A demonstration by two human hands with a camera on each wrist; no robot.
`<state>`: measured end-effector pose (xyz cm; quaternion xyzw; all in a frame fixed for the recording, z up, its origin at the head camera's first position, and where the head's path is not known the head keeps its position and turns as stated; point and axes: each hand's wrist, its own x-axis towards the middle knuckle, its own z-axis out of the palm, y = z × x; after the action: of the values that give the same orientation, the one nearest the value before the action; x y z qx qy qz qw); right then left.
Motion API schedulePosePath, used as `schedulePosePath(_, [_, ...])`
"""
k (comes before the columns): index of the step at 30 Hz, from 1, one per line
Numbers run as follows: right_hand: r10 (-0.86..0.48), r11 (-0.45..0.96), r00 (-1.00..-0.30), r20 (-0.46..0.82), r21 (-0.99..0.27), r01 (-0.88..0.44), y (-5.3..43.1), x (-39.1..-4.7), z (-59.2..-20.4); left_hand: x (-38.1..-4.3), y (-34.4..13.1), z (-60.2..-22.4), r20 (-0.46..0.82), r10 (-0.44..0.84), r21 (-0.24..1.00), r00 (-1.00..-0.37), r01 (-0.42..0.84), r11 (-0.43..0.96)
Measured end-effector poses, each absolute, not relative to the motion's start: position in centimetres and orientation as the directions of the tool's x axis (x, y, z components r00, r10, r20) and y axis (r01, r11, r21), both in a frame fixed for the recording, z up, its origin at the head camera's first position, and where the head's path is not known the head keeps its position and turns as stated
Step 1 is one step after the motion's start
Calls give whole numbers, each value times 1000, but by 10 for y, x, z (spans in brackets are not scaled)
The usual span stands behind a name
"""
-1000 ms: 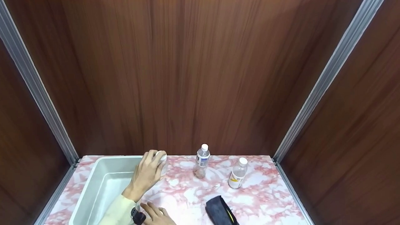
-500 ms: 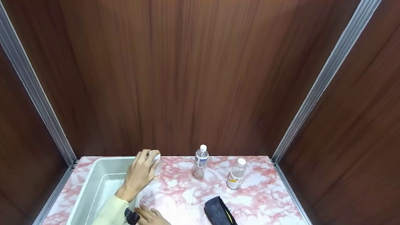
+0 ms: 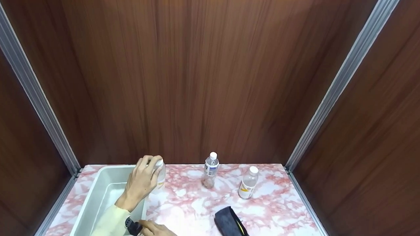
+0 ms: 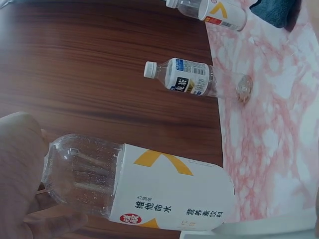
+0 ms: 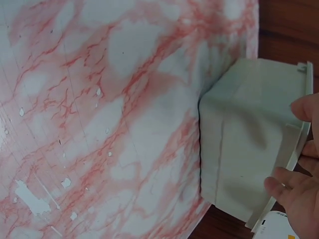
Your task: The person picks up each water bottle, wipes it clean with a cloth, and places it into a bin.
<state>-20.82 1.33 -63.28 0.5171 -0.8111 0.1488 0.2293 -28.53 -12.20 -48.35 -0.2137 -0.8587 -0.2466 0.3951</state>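
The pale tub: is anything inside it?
In the head view, the tub shows only bare surfaces inside. The left hand and yellow sleeve cover part, and the near end lies out of frame; anything there can't be seen.

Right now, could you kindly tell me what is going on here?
A person's left hand holds a clear bottle by its upper end near a tray, while the right hand is at the tray's edge. A second bottle and a third bottle stand upright on the table, with a dark pouch lying nearer the person.
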Motion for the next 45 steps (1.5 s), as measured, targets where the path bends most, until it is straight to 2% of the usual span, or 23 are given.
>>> schedulePosePath(3, [-756,468,-414,507,-22,-883,13,-204,-632,-287,-125,-481,791,170,252,-587,566,785])
schedulePosePath(10, [-739,587,-571,356,-75,-806,14,-196,-624,-287,-135,-473,799,147,259,-584,553,792])
schedulePosePath(15, [-713,638,-625,316,-76,-766,13,-191,-620,-287,-144,-469,805,127,266,-580,544,795])
schedulePosePath(22, [-699,651,-640,320,-87,-754,12,-190,-622,-288,-155,-467,807,107,277,-580,533,800])
schedulePosePath(32, [-665,667,-640,385,-81,-741,11,-189,-627,-289,-172,-470,782,65,323,-620,492,809])
schedulePosePath(40, [-673,676,-657,340,-77,-733,12,-190,-627,-290,-183,-476,760,26,358,-650,451,817])
schedulePosePath(45, [-665,674,-675,318,-132,-726,12,-189,-628,-290,-189,-482,746,10,367,-666,425,827])
